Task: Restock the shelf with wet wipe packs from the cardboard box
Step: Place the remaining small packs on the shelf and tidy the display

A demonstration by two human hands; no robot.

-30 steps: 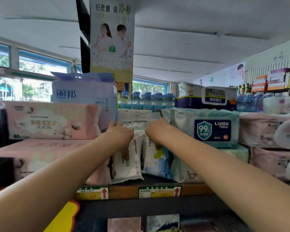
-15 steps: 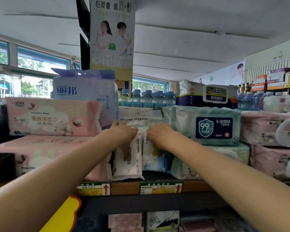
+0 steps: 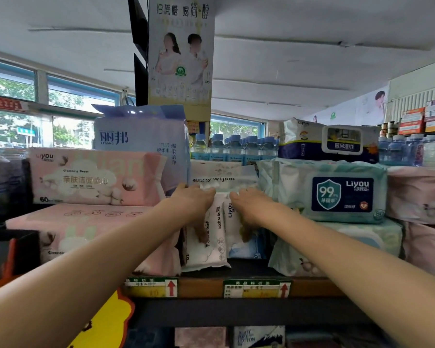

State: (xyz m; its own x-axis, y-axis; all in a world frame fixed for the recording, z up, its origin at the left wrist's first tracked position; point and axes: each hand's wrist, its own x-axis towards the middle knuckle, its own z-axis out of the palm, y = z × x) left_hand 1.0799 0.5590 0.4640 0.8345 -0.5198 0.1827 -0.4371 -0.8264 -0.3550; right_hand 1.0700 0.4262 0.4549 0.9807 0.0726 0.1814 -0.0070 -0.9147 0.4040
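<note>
Two small wet wipe packs stand upright side by side on the wooden shelf (image 3: 201,287): a white Baby wipes pack (image 3: 215,247) and a blue-white Liyou pack (image 3: 246,247). A third pack (image 3: 224,175), marked Baby wipes, lies flat on top of them. My left hand (image 3: 194,203) grips the top of the white upright pack, thumb down its front. My right hand (image 3: 253,205) grips the top of the Liyou pack the same way. The fingertips of both hands reach the flat pack's front edge. No cardboard box is in view.
Pink tissue packs (image 3: 96,177) are stacked left of the gap, with a pale blue Libang bag (image 3: 141,139) behind. Green Liyou 99% wipe packs (image 3: 337,192) are stacked on the right. Water bottles (image 3: 236,146) stand behind. Price labels (image 3: 256,288) line the shelf edge.
Both hands have shifted slightly right and closer together on the upright packs. The flat pack on top sits a little further right than before.
</note>
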